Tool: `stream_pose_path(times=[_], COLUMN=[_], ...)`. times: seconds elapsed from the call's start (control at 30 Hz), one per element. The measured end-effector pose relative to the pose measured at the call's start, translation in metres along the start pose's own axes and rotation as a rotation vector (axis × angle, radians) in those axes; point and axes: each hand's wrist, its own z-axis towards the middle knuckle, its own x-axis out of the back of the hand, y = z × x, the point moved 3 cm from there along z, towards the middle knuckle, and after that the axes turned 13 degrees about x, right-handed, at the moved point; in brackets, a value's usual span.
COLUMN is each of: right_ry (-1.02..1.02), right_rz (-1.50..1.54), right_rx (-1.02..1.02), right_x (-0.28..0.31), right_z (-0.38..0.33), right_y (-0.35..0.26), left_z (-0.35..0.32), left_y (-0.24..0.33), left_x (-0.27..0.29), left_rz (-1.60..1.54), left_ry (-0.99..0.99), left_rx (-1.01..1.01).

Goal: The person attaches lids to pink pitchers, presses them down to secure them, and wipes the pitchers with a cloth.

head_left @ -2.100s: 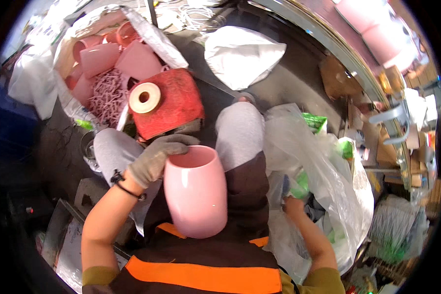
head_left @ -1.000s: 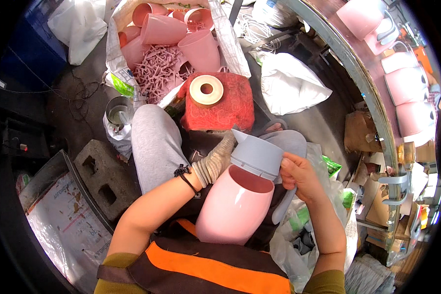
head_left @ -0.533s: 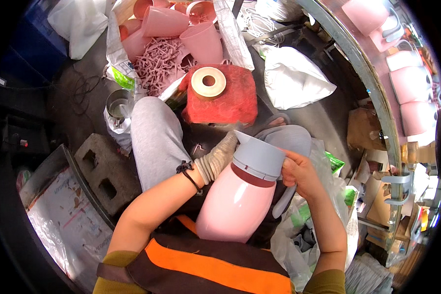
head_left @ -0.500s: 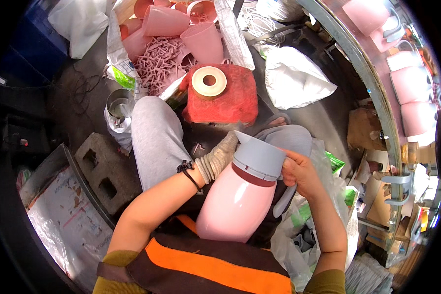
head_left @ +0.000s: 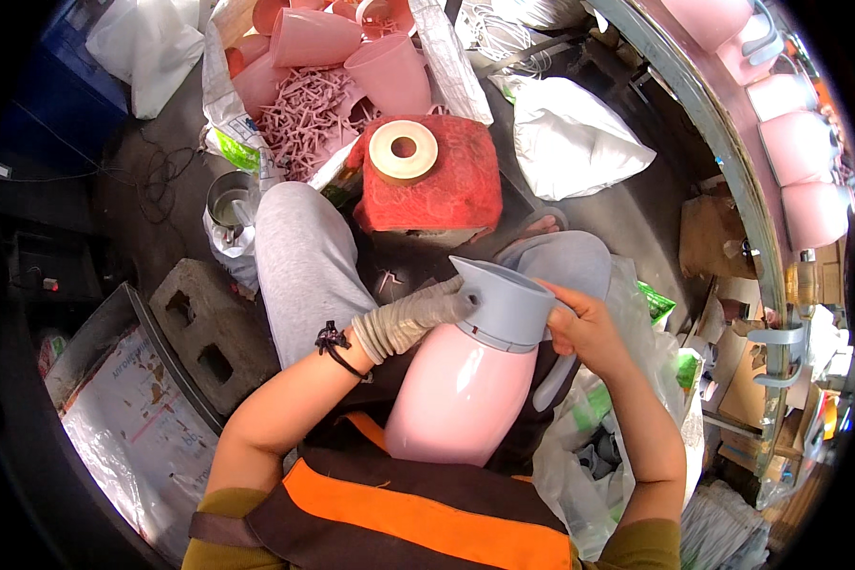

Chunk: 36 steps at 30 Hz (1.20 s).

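Note:
A pink jug (head_left: 456,404) leans in my lap, its rounded body towards me. On its top sits a grey spouted collar (head_left: 503,313), the spout pointing to the far left, with a grey handle (head_left: 553,382) hanging down on the right. My left hand (head_left: 416,321), in a pale knitted glove, holds the collar's left side below the spout; its thumb tip lies on the grey wall and some fingers are hidden. My bare right hand (head_left: 579,331) grips the collar's right side where the handle joins, fingers curled.
Ahead stands a red cloth-covered block (head_left: 437,199) with a cream ring (head_left: 404,149) on it. Behind is a sack (head_left: 223,104) of pink shells and strips. A concrete block (head_left: 204,332) lies left, a plastic bag (head_left: 579,465) of grey parts right. Pink jugs (head_left: 800,147) line a right-hand shelf.
My gloved left hand has shifted from behind the spout down to the collar's left side. The dark reddish band between collar and pink body no longer shows; the collar now meets the body.

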Motion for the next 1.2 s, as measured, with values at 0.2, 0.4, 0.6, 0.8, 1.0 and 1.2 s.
stream_pose_path(times=[0.2,0.4,0.6,0.8,1.0,1.2], right_ry=[-0.007,0.021,-0.052,-0.044,-0.126,-0.146], right_rz=[-0.007,-0.095,-0.189,-0.252,-0.473,-0.441], right_rx=[0.029,0.066,0.096,0.072,0.053,0.079], right_x=[0.001,-0.006,-0.001,-0.004,-0.007,-0.002], right_z=[-0.004,-0.003,0.001,-0.016,-0.023,-0.010], right_y=[0.002,0.000,0.001,-0.001,-0.022,-0.017], left_z=[-0.006,-0.014,-0.012,-0.014,-0.015,-0.016], left_y=[0.012,0.015,0.021,0.018,0.025,0.034], left_x=[-0.007,-0.004,-0.011,-0.022,-0.030,-0.016], left_rz=[0.271,0.255,0.379,0.373,0.426,0.426], left_ry=[-0.020,-0.029,-0.036,-0.094,-0.154,-0.104], left_rx=[0.062,0.055,-0.023,0.030,0.075,0.116])
